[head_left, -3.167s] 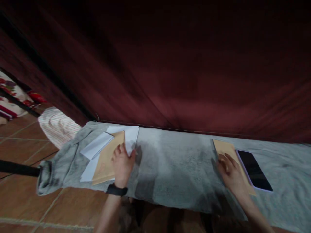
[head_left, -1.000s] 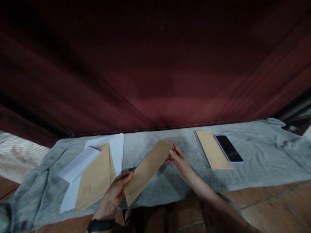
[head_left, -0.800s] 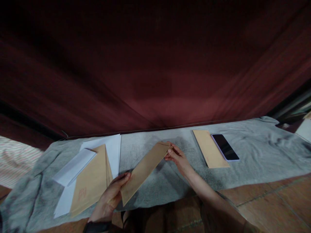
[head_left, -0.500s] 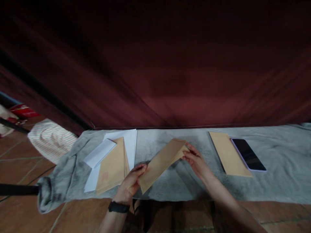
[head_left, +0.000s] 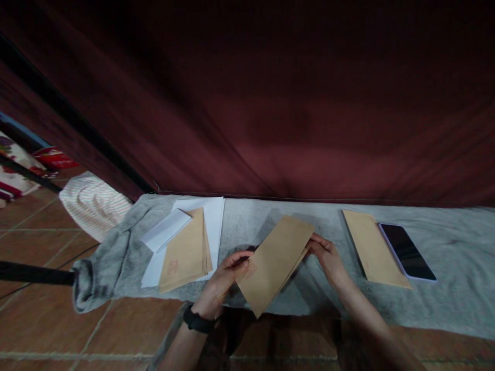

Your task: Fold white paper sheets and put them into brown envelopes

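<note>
A brown paper envelope point(head_left: 276, 263) is held up in front of me, tilted over the cloth, with faint red print near its lower left end. My left hand point(head_left: 230, 273) pinches that end between thumb and fingers. At the upper right end my right hand point(head_left: 323, 252) grips the edge, where a second paper layer shows below. To the left lies a stack of brown envelopes point(head_left: 185, 257) on white sheets of paper point(head_left: 214, 226), with a folded white paper point(head_left: 166, 229) across its top left.
On the right, another brown envelope point(head_left: 373, 252) lies partly under a smartphone point(head_left: 408, 252). A grey cloth point(head_left: 460, 263) covers the surface. Behind hangs a dark red curtain point(head_left: 290, 123). Striped fabric point(head_left: 93, 203) and a black bar point(head_left: 36, 273) are at the left, above the tiled floor.
The held envelope has turned its broad face more toward me, bringing its red print into view. Both hands still hold it. The whole view has shifted slightly.
</note>
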A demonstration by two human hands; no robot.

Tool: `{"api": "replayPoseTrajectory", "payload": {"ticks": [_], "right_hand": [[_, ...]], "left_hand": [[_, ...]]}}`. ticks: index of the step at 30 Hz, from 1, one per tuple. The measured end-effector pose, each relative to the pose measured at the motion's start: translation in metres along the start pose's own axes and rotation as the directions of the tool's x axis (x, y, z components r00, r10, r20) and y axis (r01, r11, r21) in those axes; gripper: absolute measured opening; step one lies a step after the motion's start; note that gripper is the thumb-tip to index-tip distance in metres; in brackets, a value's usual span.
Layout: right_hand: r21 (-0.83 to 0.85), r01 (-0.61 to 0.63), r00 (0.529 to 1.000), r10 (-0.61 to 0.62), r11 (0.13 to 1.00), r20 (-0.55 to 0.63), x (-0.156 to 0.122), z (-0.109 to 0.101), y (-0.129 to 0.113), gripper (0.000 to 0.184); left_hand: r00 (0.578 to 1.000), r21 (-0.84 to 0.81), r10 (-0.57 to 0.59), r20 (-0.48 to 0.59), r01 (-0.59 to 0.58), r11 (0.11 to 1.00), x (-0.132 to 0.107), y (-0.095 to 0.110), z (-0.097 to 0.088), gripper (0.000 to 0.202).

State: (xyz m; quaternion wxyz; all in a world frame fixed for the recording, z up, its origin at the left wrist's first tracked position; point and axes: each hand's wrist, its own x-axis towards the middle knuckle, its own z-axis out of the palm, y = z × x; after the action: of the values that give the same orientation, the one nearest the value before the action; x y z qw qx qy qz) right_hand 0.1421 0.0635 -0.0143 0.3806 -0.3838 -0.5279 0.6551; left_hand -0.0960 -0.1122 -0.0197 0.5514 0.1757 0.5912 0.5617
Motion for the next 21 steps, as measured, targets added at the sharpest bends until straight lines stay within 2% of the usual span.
{"api": "replayPoseTrajectory", "payload": {"ticks": [3, 6, 9, 14, 18, 21], "right_hand": [[-0.001, -0.003, 1.000, 0.003, 1.000, -0.007, -0.002, -0.003, 0.003, 0.031], [0.011, -0.044, 0.999, 0.043, 0.999, 0.009, -0.004, -0.003, 0.004, 0.042], [0.033, -0.075, 0.997, 0.074, 0.997, 0.017, -0.005, 0.001, 0.000, 0.041], [0.111, -0.133, 0.991, 0.134, 0.985, 0.001, -0.007, 0.006, 0.000, 0.039], [0.124, -0.146, 0.986, 0.155, 0.981, -0.063, -0.007, 0.008, 0.009, 0.039], [0.070, -0.124, 0.989, 0.130, 0.990, -0.077, -0.006, 0.008, 0.014, 0.039]], "left_hand": [[1.000, 0.029, -0.003, 0.011, 0.003, 1.000, -0.001, -0.003, 0.007, 0.050], [0.996, 0.061, -0.014, 0.091, 0.008, 0.998, -0.001, -0.003, 0.011, 0.051], [0.991, 0.085, -0.001, 0.133, -0.010, 0.996, -0.001, -0.002, 0.013, 0.053], [0.979, 0.158, 0.110, 0.174, -0.138, 0.978, 0.001, 0.000, 0.024, 0.052], [0.981, 0.078, 0.170, 0.090, -0.177, 0.981, 0.002, -0.004, 0.041, 0.042], [0.978, 0.044, 0.206, 0.029, -0.207, 0.977, 0.004, -0.007, 0.048, 0.030]]}}
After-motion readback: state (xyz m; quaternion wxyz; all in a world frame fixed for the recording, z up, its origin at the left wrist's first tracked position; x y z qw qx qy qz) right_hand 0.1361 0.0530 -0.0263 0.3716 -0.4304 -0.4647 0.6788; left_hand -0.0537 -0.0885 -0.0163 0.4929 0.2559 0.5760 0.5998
